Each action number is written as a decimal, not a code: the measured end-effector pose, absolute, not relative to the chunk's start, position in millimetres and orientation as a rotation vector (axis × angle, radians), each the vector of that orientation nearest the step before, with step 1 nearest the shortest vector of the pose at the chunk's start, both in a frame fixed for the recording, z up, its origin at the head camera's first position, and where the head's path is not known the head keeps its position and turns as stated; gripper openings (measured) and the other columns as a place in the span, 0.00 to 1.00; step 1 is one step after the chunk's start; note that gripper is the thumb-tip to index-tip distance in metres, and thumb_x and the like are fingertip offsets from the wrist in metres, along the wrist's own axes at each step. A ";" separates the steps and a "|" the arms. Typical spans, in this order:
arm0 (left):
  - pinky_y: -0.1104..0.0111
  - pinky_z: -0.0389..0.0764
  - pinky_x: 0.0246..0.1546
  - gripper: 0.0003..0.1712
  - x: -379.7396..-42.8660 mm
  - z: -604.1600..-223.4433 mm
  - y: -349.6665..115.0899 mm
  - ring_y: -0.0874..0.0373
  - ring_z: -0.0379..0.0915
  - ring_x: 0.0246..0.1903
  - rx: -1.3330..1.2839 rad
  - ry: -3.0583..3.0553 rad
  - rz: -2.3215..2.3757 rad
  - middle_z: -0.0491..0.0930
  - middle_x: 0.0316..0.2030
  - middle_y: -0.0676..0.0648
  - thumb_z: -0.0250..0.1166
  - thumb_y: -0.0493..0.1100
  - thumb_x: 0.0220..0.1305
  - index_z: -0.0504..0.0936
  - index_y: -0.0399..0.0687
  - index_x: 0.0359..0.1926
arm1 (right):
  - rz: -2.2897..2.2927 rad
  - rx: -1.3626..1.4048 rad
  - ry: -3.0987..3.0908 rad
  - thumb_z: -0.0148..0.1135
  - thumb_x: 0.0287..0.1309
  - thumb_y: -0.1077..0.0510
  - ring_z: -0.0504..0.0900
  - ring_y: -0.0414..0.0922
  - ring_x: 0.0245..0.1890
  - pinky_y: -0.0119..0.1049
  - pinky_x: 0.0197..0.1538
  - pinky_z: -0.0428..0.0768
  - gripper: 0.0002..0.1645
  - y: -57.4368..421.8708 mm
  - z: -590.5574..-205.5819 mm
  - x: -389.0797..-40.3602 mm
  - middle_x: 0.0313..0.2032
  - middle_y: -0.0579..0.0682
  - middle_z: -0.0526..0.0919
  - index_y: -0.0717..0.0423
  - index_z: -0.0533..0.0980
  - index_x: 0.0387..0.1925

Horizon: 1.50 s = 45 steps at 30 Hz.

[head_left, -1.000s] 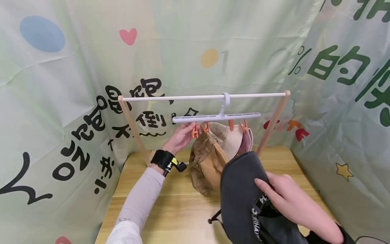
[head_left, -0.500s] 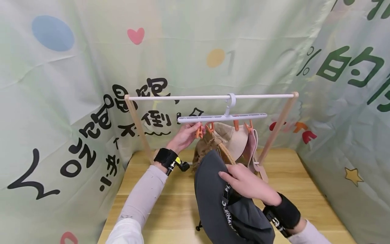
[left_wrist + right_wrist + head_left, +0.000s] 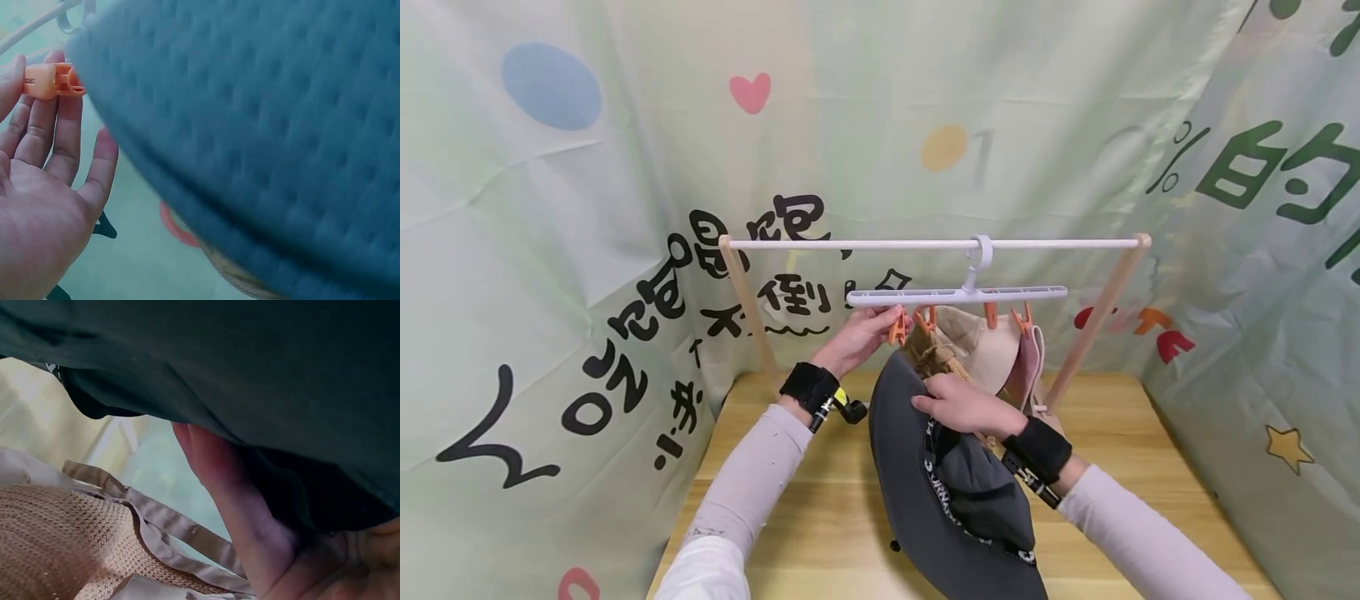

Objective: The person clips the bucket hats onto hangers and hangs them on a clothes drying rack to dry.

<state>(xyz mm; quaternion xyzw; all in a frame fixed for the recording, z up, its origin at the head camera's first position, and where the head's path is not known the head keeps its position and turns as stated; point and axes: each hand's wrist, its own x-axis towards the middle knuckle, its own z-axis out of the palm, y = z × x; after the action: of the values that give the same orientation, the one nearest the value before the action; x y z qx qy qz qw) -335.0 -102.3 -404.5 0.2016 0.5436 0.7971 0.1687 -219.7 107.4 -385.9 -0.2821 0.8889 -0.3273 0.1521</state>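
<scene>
In the head view my left hand pinches an orange clothespin at the left end of the pale lilac hanger. The left wrist view shows that clothespin between thumb and fingers, with the dark brim close beside it. My right hand grips a dark grey bucket hat by its brim, which stands just below the clothespin. The hat's lettered band faces up. In the right wrist view the hat hides most of the right fingers.
The hanger hooks on a white rod with wooden legs. Further orange clothespins hold a beige hat, a brown one and a pink-edged one behind the grey hat. Below is a wooden tabletop; printed cloth hangs around.
My right hand has carried the grey hat left and up toward the left clothespin. The left hand keeps pinching the clothespin. The head view has shifted slightly.
</scene>
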 end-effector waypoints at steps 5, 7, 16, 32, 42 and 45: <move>0.70 0.83 0.43 0.10 -332.4 -400.8 -102.4 0.56 0.84 0.41 0.581 1.576 2.238 0.87 0.36 0.50 0.57 0.34 0.79 0.79 0.33 0.53 | -0.897 -0.786 2.558 0.53 0.78 0.56 0.62 0.40 0.18 0.34 0.29 0.64 0.26 101.7 -378.6 -232.9 0.18 0.41 0.61 0.47 0.64 0.18; 0.69 0.83 0.45 0.09 -332.3 -399.7 -102.8 0.54 0.84 0.44 0.622 1.601 2.213 0.87 0.37 0.49 0.57 0.34 0.79 0.80 0.35 0.53 | -0.883 -0.767 2.564 0.54 0.77 0.57 0.63 0.41 0.18 0.34 0.30 0.64 0.25 100.5 -375.3 -237.0 0.18 0.41 0.62 0.48 0.64 0.18; 0.71 0.82 0.43 0.11 -332.6 -397.5 -105.5 0.57 0.82 0.41 0.728 1.615 2.178 0.87 0.40 0.47 0.57 0.32 0.78 0.85 0.45 0.51 | -0.778 -0.694 2.567 0.57 0.76 0.56 0.68 0.42 0.22 0.35 0.33 0.67 0.21 99.0 -364.1 -259.9 0.21 0.44 0.66 0.52 0.69 0.22; 0.70 0.79 0.50 0.17 -329.0 -398.7 -107.4 0.60 0.80 0.47 0.661 1.721 2.161 0.85 0.51 0.44 0.60 0.35 0.78 0.80 0.33 0.62 | -0.709 -0.689 2.482 0.58 0.76 0.55 0.67 0.43 0.24 0.35 0.35 0.67 0.17 88.3 -347.9 -269.3 0.24 0.46 0.66 0.54 0.70 0.28; 0.65 0.75 0.64 0.20 -328.1 -398.7 -108.7 0.58 0.80 0.54 0.701 1.837 2.095 0.80 0.61 0.29 0.64 0.39 0.76 0.81 0.34 0.64 | -0.817 -0.675 2.460 0.57 0.76 0.58 0.63 0.42 0.21 0.35 0.33 0.65 0.20 83.8 -341.9 -282.2 0.23 0.45 0.63 0.51 0.65 0.24; 0.63 0.73 0.66 0.20 -330.0 -397.5 -108.5 0.58 0.78 0.56 0.722 1.884 2.066 0.79 0.63 0.32 0.64 0.40 0.77 0.81 0.37 0.65 | -0.851 -0.689 2.490 0.57 0.75 0.59 0.63 0.42 0.19 0.35 0.31 0.64 0.22 84.0 -343.5 -285.2 0.20 0.44 0.62 0.50 0.64 0.21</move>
<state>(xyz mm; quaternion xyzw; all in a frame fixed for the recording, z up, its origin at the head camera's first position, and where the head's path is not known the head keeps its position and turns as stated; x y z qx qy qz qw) -330.0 -108.5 -397.5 0.2479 0.6472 0.7098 0.1264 -285.2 84.0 -343.5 -0.2476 0.8951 -0.3061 0.2092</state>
